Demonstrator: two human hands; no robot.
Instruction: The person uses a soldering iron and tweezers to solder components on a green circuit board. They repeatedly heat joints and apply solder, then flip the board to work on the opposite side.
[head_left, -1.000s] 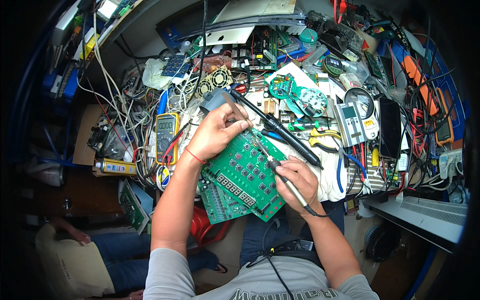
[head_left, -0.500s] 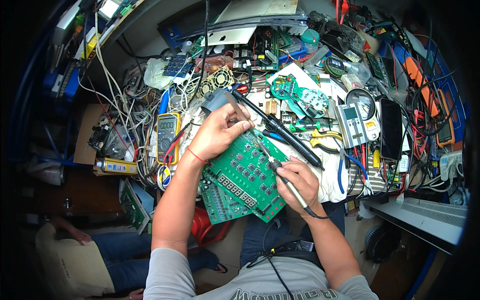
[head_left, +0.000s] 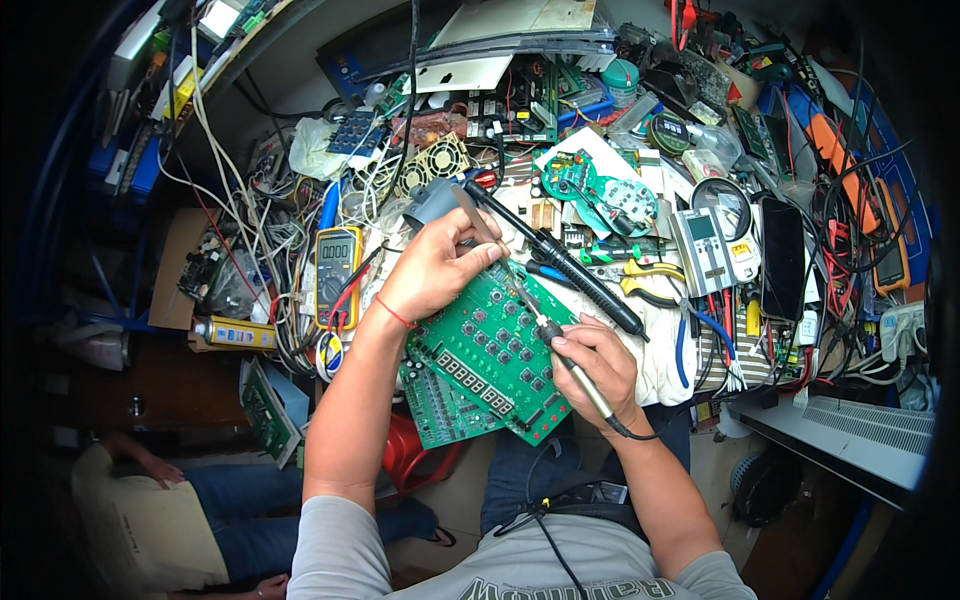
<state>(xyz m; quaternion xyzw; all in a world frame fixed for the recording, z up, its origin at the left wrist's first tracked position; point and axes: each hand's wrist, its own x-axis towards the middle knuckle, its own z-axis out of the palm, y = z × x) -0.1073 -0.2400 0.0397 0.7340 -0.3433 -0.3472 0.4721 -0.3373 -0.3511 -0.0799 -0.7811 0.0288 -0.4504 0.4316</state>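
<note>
A green circuit board (head_left: pixel 470 334), with rows of push buttons and a strip of digit displays, lies tilted at the near edge of the bench. A second green board (head_left: pixel 437 405) shows partly beneath it. My left hand (head_left: pixel 438 268) is closed on metal tweezers (head_left: pixel 473 213), which slant down to the board's upper edge. In my right hand (head_left: pixel 603 362) is a soldering iron (head_left: pixel 583 386), gripped like a pen. Its tip points to the same upper area, close to the tweezer tips; whether they touch cannot be made out.
Left of the board stands a yellow multimeter (head_left: pixel 337 277). A long black tube-shaped tool (head_left: pixel 580 278) lies beyond my right hand, near yellow-handled pliers (head_left: pixel 652 283). Tangled cables and electronic parts crowd the bench. Another person (head_left: pixel 160 510) is at lower left.
</note>
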